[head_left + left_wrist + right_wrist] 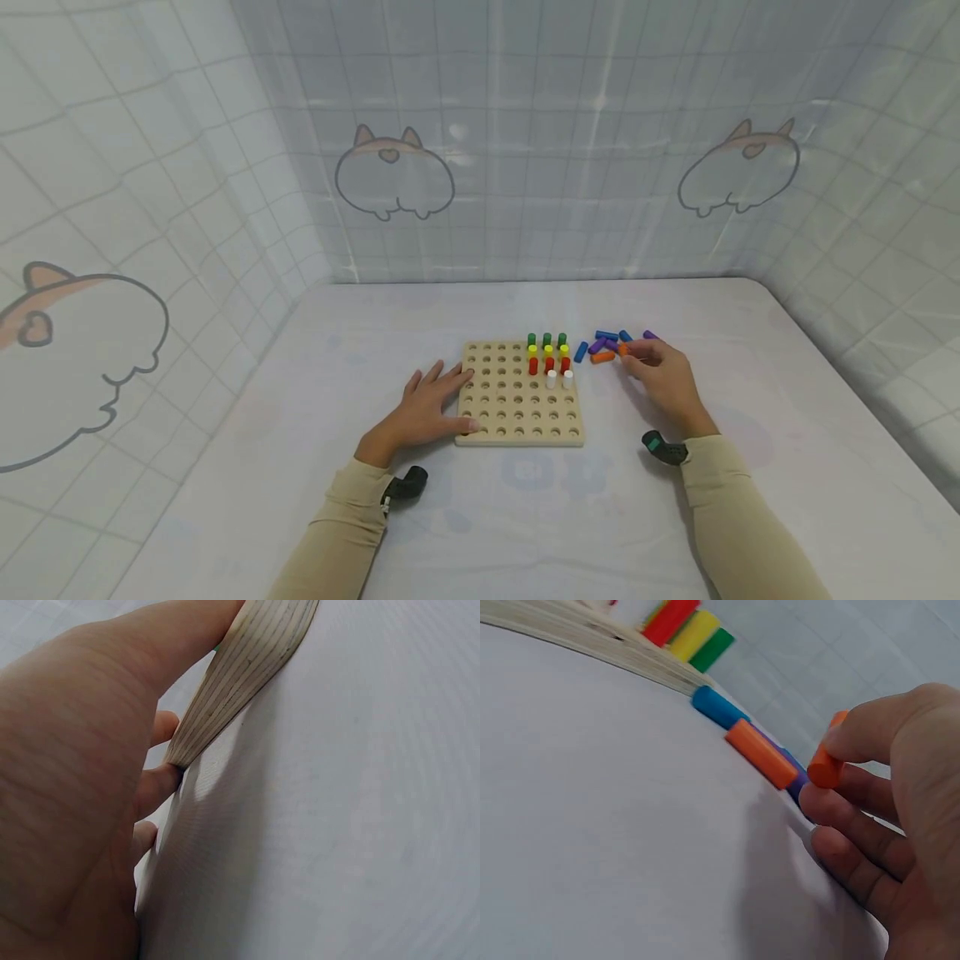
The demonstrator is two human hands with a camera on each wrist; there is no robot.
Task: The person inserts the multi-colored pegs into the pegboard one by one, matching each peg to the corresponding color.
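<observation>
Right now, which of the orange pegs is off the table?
The orange peg pinched in the right hand, at the fingertips. The other orange peg lies on its side on the table among the loose blue and purple pegs, beside the pegboard.

Bright, even light — soft shadows, edges warped, wrist views blurred.

pegboard (pixel 517 402): pale layered plywood, matt, smooth, edge plies showing
pegs (pixel 602 357): painted wood by the look, smooth, slight sheen
desk (pixel 525 517): white cloth cover, matt
</observation>
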